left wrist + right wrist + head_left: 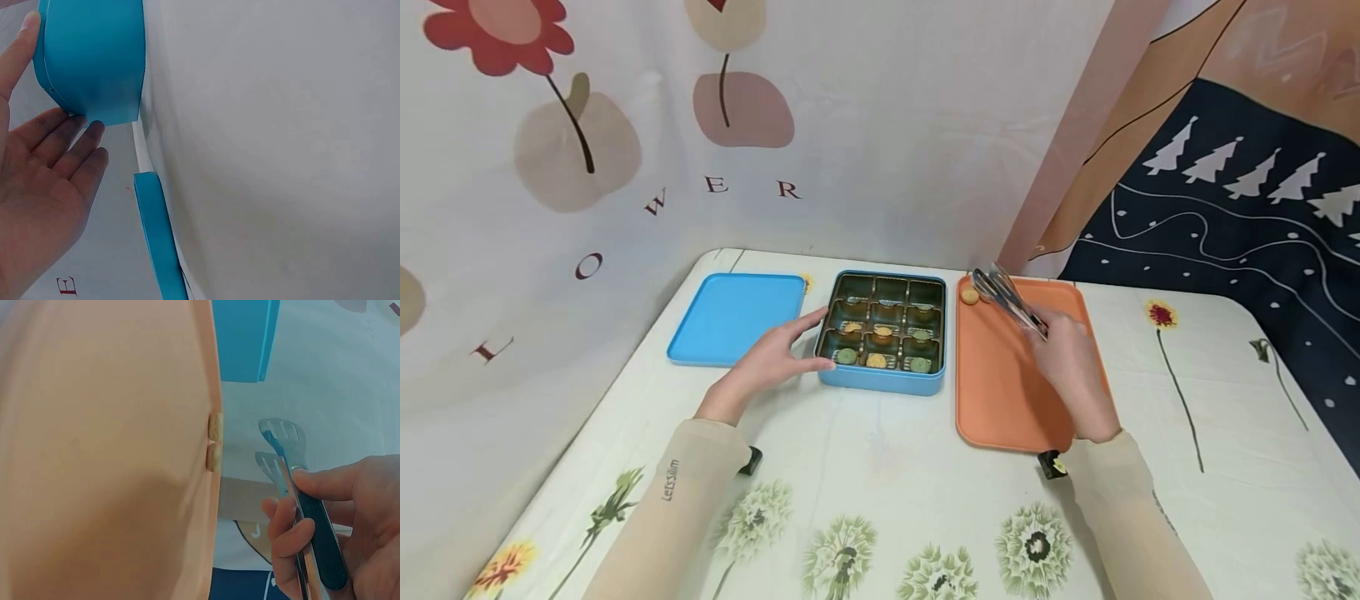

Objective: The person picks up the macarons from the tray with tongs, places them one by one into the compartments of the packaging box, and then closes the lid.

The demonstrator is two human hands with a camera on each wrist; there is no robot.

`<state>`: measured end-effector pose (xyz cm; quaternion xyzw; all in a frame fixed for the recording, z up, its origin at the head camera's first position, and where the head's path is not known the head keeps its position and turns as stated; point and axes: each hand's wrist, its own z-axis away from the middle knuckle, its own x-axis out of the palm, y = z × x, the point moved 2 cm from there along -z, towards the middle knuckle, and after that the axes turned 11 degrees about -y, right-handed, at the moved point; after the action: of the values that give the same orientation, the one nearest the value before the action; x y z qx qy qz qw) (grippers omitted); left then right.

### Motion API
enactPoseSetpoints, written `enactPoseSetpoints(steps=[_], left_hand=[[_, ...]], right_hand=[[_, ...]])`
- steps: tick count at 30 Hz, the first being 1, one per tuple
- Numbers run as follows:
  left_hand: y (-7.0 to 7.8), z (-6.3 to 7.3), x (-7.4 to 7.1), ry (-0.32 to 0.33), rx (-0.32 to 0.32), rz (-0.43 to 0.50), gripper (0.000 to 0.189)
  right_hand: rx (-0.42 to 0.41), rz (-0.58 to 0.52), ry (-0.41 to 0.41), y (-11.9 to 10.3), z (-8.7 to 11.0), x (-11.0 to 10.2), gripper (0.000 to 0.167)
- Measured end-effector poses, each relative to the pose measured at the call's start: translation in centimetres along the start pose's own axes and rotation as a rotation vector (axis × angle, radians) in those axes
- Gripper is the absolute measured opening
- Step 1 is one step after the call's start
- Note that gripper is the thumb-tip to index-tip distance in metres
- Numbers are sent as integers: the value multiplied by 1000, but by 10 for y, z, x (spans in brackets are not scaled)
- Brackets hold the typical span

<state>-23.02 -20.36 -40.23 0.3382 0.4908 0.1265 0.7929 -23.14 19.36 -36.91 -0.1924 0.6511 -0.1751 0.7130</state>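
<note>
My left hand (775, 354) rests against the left side of a blue box (880, 379), its thumb at the near corner and its index finger farther back along the rim. In the left wrist view the other fingers (90, 140) lie loosely extended beside the box wall. Inside is a gold divided insert (891, 289) with yellow and green cookies in its middle and front rows; the back row shows none. My right hand (1067, 358) grips metal tongs (1017, 304) above an orange tray (1000, 392). Their tips are apart, over two round cookies (215, 426) at the tray's far edge.
A blue lid (741, 317) lies flat left of the box. The tray stands just right of the box with a narrow gap between. Behind the table hangs a printed curtain (910, 167), close to the far edge. A flowered cloth (887, 475) covers the table.
</note>
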Motion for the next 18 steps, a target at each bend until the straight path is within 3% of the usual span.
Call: enactPoseSetpoints(steps=[18], left_hand=[[-2,-2,0,-4,4,14,99]], right_hand=[[35,62,-37,14,-4,13,37]])
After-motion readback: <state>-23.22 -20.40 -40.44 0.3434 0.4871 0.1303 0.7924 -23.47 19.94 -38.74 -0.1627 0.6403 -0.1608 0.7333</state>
